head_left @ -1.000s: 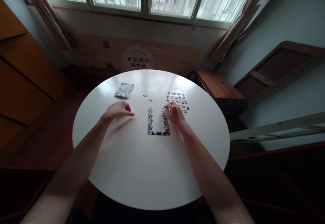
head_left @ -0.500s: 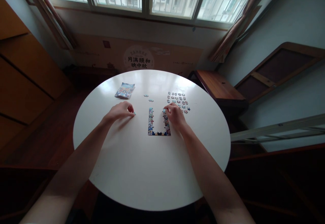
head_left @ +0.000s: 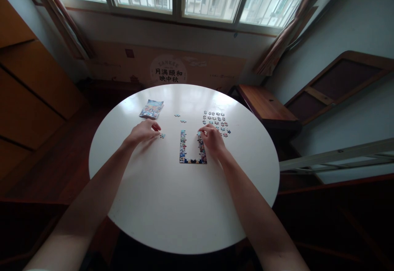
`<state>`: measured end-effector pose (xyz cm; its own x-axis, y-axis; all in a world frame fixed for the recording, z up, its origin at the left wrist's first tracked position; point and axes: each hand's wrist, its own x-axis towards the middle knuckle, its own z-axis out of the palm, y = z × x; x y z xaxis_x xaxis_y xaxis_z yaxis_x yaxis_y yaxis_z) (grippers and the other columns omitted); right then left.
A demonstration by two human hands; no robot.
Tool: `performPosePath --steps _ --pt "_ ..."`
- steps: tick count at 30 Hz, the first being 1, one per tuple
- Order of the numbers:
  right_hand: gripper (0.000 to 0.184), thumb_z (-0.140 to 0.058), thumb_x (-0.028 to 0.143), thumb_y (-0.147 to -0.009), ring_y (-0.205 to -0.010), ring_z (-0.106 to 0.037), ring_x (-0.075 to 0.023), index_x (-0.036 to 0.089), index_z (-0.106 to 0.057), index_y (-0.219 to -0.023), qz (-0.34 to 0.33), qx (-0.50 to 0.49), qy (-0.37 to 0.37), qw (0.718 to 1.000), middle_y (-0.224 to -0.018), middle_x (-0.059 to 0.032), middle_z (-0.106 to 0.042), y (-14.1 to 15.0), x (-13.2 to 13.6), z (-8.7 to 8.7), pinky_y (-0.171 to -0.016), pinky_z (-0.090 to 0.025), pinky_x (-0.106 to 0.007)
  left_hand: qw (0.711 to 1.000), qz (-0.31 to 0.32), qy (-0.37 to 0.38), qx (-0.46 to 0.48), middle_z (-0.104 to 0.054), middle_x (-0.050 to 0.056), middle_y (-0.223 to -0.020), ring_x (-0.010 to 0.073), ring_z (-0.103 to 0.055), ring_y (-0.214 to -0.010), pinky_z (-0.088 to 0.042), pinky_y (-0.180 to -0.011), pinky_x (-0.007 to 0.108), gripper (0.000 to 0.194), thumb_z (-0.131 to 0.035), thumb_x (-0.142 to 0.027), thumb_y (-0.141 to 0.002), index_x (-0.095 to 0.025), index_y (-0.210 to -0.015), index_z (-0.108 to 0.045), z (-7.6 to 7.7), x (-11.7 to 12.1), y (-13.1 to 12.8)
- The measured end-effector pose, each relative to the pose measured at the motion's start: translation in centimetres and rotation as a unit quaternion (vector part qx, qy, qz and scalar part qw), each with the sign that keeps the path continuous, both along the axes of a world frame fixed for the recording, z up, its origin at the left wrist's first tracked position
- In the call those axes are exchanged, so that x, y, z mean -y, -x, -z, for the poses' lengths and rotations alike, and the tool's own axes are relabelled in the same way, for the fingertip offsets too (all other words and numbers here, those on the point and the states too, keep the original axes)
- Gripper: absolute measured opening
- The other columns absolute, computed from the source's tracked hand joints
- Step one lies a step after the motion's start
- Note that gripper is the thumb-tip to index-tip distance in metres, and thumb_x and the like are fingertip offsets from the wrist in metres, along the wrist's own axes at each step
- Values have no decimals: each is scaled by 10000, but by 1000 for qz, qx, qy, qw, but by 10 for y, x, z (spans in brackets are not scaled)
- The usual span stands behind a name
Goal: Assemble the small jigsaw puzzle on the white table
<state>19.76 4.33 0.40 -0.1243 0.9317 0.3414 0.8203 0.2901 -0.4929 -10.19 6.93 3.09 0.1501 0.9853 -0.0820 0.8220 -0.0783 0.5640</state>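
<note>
A U-shaped strip of joined jigsaw pieces (head_left: 182, 146) lies on the white round table (head_left: 172, 205). My right hand (head_left: 212, 138) is at the top end of its right side, fingertips pinched on a light-blue puzzle piece (head_left: 199, 133) that they partly cover. Left of the strip, a loose puzzle piece (head_left: 162, 135) rests on the table. My left hand (head_left: 145, 130) hovers just beside that piece, holding nothing, with its fingers curved and a little apart.
Several loose pieces (head_left: 214, 118) are laid out in rows beyond my right hand. Two more pieces (head_left: 183, 121) lie above the strip. A folded picture packet (head_left: 152, 109) sits at the table's back left. A wooden side table (head_left: 264, 105) stands beyond the right edge.
My left hand has let go of the puzzle piece and drawn back slightly up and left, so the piece now shows on the table. My right hand stays in place.
</note>
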Motion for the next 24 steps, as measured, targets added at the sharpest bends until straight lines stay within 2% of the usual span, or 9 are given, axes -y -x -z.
performPosePath --steps 5,10,14,19,24 --pt "271 -498 98 -844 -791 -620 -171 164 -742 -942 -3 -5 1 1000 -986 -81 -665 0 -1 1 -736 -455 -288 998 18 37 -43 -735 37 -903 198 -655 -775 -430 -604 253 323 -699 -482 -645 -209 -817 -710 -4 3 -5" --pt "262 -513 87 -837 -828 -623 -182 165 -743 -936 -5 -4 4 1000 -970 -84 -665 1 0 0 -754 -460 -288 997 19 48 -49 -733 20 -893 183 -656 -756 -402 -569 239 287 -712 -442 -638 -217 -816 -715 -2 3 -8" --pt "262 -518 94 -837 -764 -618 -167 171 -747 -940 -6 -15 5 1000 -964 -79 -668 3 -3 -1 -733 -467 -287 998 8 26 -61 -729 4 -894 185 -656 -797 -400 -594 250 243 -700 -424 -666 -233 -814 -715 -3 6 -13" --pt "249 -529 108 -845 -718 -607 -148 165 -745 -957 -26 -37 1 999 -944 -74 -685 9 -24 -9 -751 -478 -291 998 -6 -19 -66 -725 8 -892 190 -649 -804 -397 -608 273 291 -663 -492 -723 -235 -850 -710 -5 10 -20" --pt "213 -560 154 -870 -775 -622 -158 164 -733 -993 -45 -31 24 998 -956 -75 -706 32 -53 -25 -752 -483 -285 997 -21 -32 -70 -725 12 -901 190 -644 -798 -397 -625 286 298 -647 -503 -748 -241 -878 -706 -8 12 -22"
